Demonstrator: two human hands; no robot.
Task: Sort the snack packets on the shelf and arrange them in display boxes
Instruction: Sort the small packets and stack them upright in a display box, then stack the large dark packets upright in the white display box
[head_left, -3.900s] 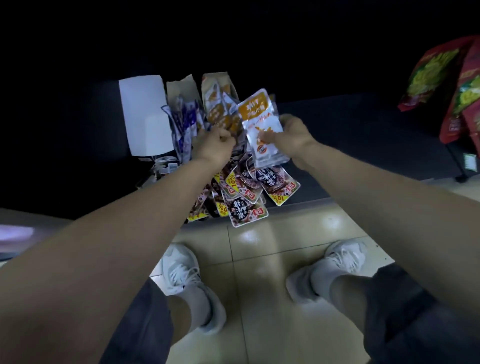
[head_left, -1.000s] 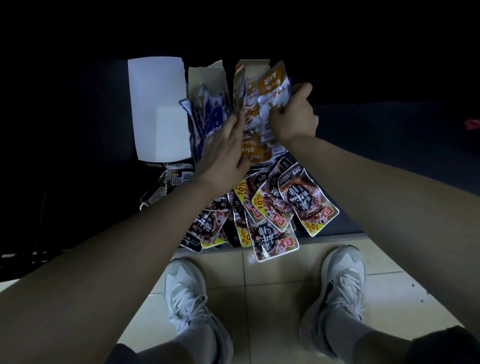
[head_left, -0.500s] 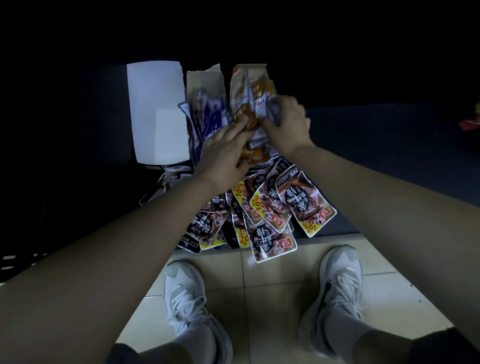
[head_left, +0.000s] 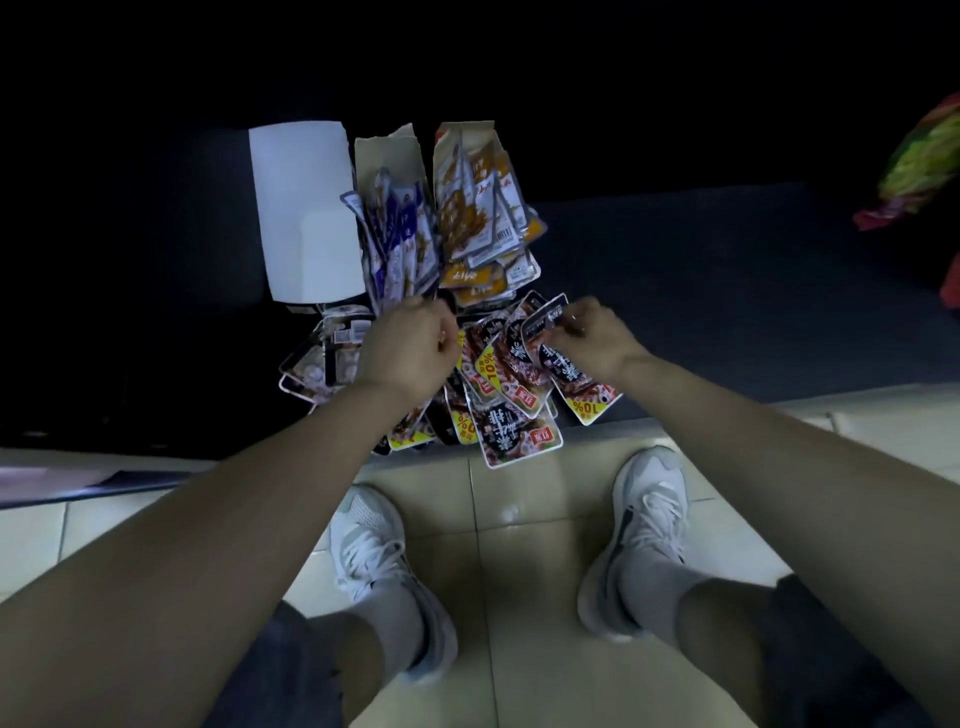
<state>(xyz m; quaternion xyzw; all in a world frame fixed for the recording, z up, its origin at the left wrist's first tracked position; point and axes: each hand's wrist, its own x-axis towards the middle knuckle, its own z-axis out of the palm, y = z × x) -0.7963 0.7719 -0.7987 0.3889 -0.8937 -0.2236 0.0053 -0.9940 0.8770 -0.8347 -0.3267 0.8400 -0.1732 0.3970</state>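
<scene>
1. Dark packets (head_left: 511, 395): loose heap, yellow "10%" corners, fanned at the front edge of the shelf (head_left: 701, 291); several overhanging that edge above the floor (head_left: 519, 525). Not yet boxed.
2. Raised packet (head_left: 543, 325): same dark kind, tipped up at the heap's far right, pinched between thumb and curled fingers of the right hand (head_left: 592, 340).
3. Left hand (head_left: 410, 353): curled in a loose fist over the heap's left part; whether anything sits inside the curl, impossible to tell.
4. Orange box (head_left: 467, 137): directly behind the heap, crammed with orange packets (head_left: 478, 218), leaning and spilling over its front against the heap's far side.
5. Blue box (head_left: 387, 150): just left of the orange one, blue packets (head_left: 397, 239) fanned loosely forward. White box (head_left: 304, 202): leftmost, contents out of sight.
6. Pale packets (head_left: 322, 358): loose, beside the left hand, near the shelf edge.
7. Risk, likely highest: overhanging dark packets sliding to the floor, by the shoes (head_left: 374, 540), if either hand drags through the slick, overlapped heap.
8. Risk: neighbours lifted or flicked along with the raised packet, given the thin pinch at its edge and the overlap beneath.
9. Risk: mixed kinds, with spilled orange packets lying against the dark heap; easy to scoop one into the wrong box in this dim light.
10. Risk: overfilled orange box tipping or shedding more packets if brushed by a wrist reaching past.
</scene>
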